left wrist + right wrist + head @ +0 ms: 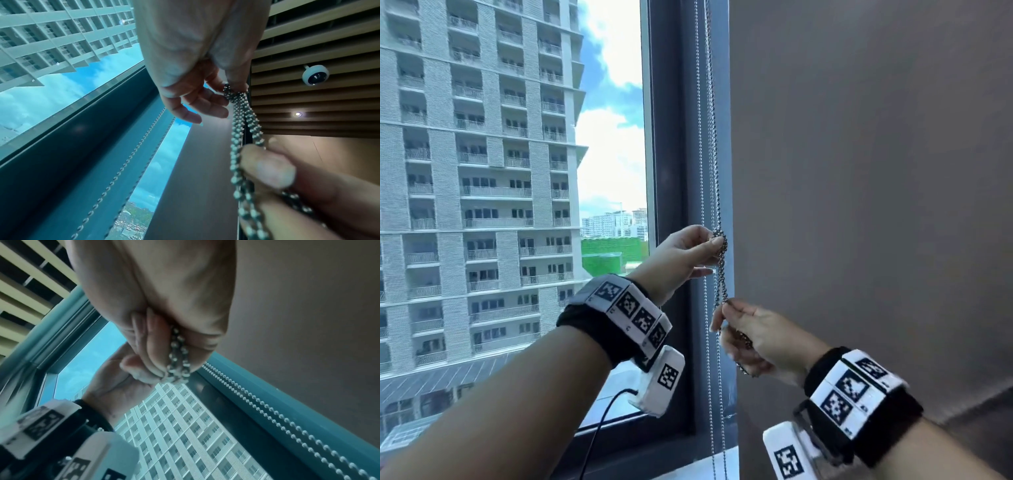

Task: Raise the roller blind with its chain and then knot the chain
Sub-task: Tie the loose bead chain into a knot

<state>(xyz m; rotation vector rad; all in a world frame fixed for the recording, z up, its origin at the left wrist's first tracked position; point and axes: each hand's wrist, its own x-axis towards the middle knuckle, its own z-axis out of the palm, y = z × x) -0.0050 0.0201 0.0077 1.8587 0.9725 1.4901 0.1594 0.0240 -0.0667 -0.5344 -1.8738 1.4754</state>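
Observation:
A silver ball chain (711,137) hangs down the dark window frame beside the grey-brown blind (859,171). My left hand (698,251) pinches a bunched loop of the chain (231,92) between thumb and forefinger, its other fingers loosely spread. Just below, my right hand (739,329) grips the doubled chain (177,360) in curled fingers, and a short length dangles under the palm. Between the two hands the strands run taut and twisted together (722,277). A second pair of thin strands (709,394) hangs free down to the sill.
The window glass (517,171) looks out on a tall apartment block. The dark frame post (671,171) stands left of the chain. A pale sill (688,466) lies below. Overhead are a slatted ceiling (318,40) and a dome camera (315,75).

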